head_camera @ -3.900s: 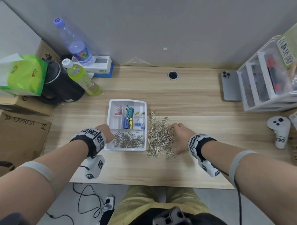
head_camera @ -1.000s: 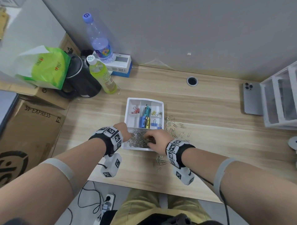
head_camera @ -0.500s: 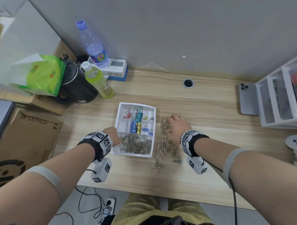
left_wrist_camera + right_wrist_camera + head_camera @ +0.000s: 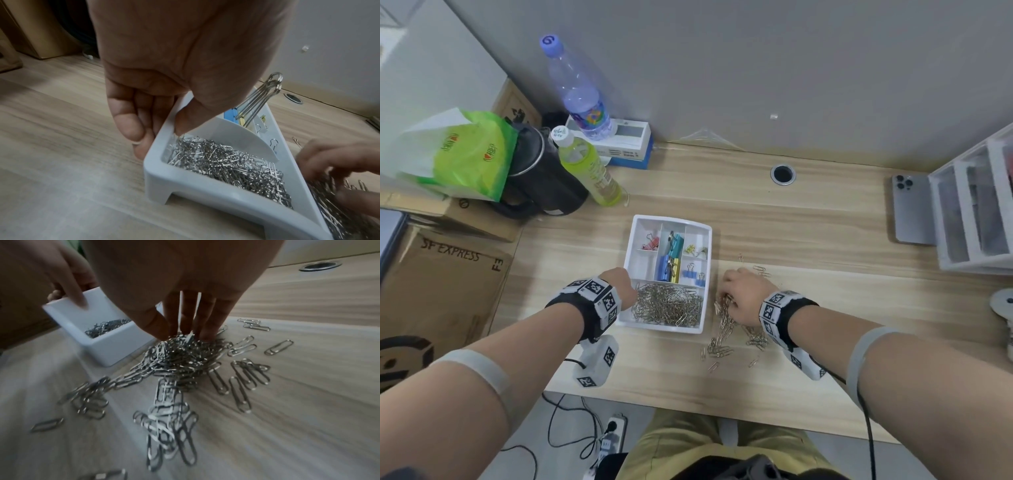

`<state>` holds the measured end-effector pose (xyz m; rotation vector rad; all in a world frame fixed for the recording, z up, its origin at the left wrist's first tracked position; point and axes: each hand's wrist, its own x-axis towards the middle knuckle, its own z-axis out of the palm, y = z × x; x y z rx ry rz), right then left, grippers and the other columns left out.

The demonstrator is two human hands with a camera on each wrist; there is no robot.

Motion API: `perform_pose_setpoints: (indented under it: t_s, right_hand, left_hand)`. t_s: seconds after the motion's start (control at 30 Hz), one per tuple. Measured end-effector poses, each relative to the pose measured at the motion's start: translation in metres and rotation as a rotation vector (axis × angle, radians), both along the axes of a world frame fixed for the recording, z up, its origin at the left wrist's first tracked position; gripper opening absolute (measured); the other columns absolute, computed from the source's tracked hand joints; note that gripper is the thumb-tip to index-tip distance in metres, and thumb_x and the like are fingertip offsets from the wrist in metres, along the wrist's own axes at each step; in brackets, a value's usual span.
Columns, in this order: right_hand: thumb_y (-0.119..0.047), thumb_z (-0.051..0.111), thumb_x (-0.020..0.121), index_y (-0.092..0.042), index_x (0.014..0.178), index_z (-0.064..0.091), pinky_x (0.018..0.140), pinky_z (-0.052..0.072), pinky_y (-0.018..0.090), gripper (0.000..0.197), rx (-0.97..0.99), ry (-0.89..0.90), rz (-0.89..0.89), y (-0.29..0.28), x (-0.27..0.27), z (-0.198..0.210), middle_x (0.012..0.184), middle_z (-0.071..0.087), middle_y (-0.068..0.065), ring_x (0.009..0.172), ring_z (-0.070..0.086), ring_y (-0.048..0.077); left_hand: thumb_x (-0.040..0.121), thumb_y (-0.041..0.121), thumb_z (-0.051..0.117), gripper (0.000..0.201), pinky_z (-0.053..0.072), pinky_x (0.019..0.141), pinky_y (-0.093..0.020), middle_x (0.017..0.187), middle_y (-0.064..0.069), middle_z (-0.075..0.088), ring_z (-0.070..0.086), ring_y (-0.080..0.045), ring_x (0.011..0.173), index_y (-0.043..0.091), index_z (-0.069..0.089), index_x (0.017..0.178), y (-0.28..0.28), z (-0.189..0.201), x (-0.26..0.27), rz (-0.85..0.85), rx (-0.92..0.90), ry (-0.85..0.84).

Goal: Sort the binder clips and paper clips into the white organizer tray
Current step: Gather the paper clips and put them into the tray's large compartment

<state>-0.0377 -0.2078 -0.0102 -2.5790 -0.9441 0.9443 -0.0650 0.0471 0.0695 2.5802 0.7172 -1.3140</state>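
The white organizer tray (image 4: 671, 330) sits mid-desk. Its front compartment holds a heap of silver paper clips (image 4: 667, 305); the small rear compartments hold pink, blue and yellow binder clips (image 4: 665, 265). My left hand (image 4: 625, 286) grips the tray's left wall (image 4: 205, 186), thumb inside and fingers outside. Just right of the tray, my right hand (image 4: 726, 298) points down into the loose pile of paper clips (image 4: 180, 358) on the desk. Its thumb and fingers (image 4: 205, 331) close on the top of the pile. More clips lie scattered around it.
Two bottles (image 4: 589, 171) and a black bag stand at the back left, beside cardboard boxes. A phone (image 4: 911, 209) and a clear drawer unit (image 4: 976, 205) occupy the back right. A white controller (image 4: 1003, 305) lies at the right edge, and a cable hole (image 4: 783, 174) is behind the tray.
A second ago my right hand was over the tray's front compartment. It then went back to the loose pile and is now drawing clips together. The left hand has stayed on the tray.
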Motion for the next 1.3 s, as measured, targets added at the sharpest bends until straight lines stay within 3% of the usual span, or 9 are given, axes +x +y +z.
perform_pose_setpoints:
  t_s: [0.13,0.2,0.37,0.5,0.63,0.77,0.93,1.1,1.3]
  right_hand:
    - [-0.019,0.053,0.081,-0.018,0.107,0.064,0.078,0.047,0.036,0.028,0.042,0.044,-0.011,-0.011,-0.007,0.004,0.100,0.053,-0.002,0.092,0.049,0.017]
    - [-0.019,0.051,0.083,-0.015,0.107,0.063,0.080,0.049,0.038,0.027,0.063,-0.008,-0.099,-0.018,-0.003,0.005,0.099,0.053,0.000,0.090,0.049,0.019]
    - [-0.019,0.058,0.077,-0.016,0.141,0.041,0.103,0.043,0.041,0.066,-0.020,-0.073,-0.284,-0.035,0.020,0.002,0.136,0.043,0.005,0.123,0.041,0.024]
    - [-0.025,0.059,0.074,-0.024,0.145,0.029,0.102,0.037,0.042,0.077,-0.065,-0.069,-0.216,-0.029,0.025,0.002,0.144,0.034,0.000,0.129,0.034,0.022]
    - [-0.038,0.056,0.077,-0.020,0.142,0.036,0.106,0.035,0.045,0.070,-0.081,-0.074,-0.144,-0.024,0.018,-0.004,0.145,0.036,0.001,0.132,0.033,0.023]
    - [-0.029,0.059,0.078,-0.019,0.119,0.055,0.094,0.046,0.039,0.042,-0.008,0.028,-0.097,-0.026,0.003,-0.011,0.121,0.048,0.000,0.112,0.046,0.021]
    - [-0.029,0.061,0.079,-0.016,0.112,0.062,0.086,0.048,0.032,0.035,0.121,0.096,-0.223,-0.042,-0.005,-0.008,0.105,0.054,0.000,0.100,0.053,0.020]
    - [-0.024,0.059,0.077,-0.013,0.135,0.046,0.100,0.043,0.040,0.061,0.044,-0.080,-0.478,-0.062,0.005,-0.006,0.130,0.046,0.007,0.121,0.041,0.025]
    - [-0.024,0.063,0.073,-0.022,0.140,0.043,0.104,0.041,0.041,0.070,0.002,0.042,-0.255,-0.064,0.000,-0.009,0.136,0.041,0.000,0.124,0.035,0.021]
  left_hand:
    - [0.094,0.013,0.045,0.026,0.040,0.052,-0.021,0.065,-0.003,0.050,0.052,-0.018,0.061,0.009,0.045,0.068,0.001,-0.003,-0.002,-0.013,0.001,-0.016]
    - [0.094,0.014,0.045,0.024,0.039,0.051,-0.020,0.066,-0.002,0.049,0.053,-0.020,0.067,0.009,0.045,0.070,0.001,-0.002,-0.003,-0.014,0.003,-0.016]
    - [0.095,0.015,0.045,0.018,0.044,0.059,-0.023,0.070,-0.003,0.050,0.055,-0.022,0.074,0.006,0.049,0.079,-0.001,0.000,-0.003,-0.019,0.004,-0.012]
    - [0.094,0.011,0.044,0.027,0.040,0.050,-0.021,0.064,-0.005,0.050,0.052,-0.018,0.058,0.008,0.044,0.067,-0.003,0.001,-0.003,0.002,0.007,-0.014]
    - [0.093,0.011,0.045,0.028,0.040,0.050,-0.022,0.063,-0.005,0.050,0.051,-0.018,0.056,0.008,0.044,0.066,-0.004,-0.001,-0.003,0.012,0.016,-0.026]
    - [0.093,0.011,0.046,0.023,0.041,0.054,-0.023,0.065,-0.004,0.050,0.054,-0.022,0.065,0.007,0.046,0.070,-0.005,-0.001,-0.004,0.018,0.017,-0.030]
    - [0.094,0.010,0.044,0.027,0.043,0.057,-0.023,0.064,-0.005,0.051,0.056,-0.022,0.066,0.007,0.045,0.067,-0.007,0.001,-0.003,0.014,0.025,-0.021]
    - [0.093,0.007,0.044,0.029,0.038,0.050,-0.021,0.063,-0.005,0.049,0.053,-0.021,0.062,0.007,0.043,0.065,-0.010,0.002,-0.003,-0.001,0.049,-0.020]
    - [0.093,0.006,0.044,0.029,0.038,0.048,-0.022,0.060,-0.006,0.047,0.046,-0.017,0.052,0.007,0.042,0.064,-0.013,0.002,-0.003,0.019,0.061,-0.016]
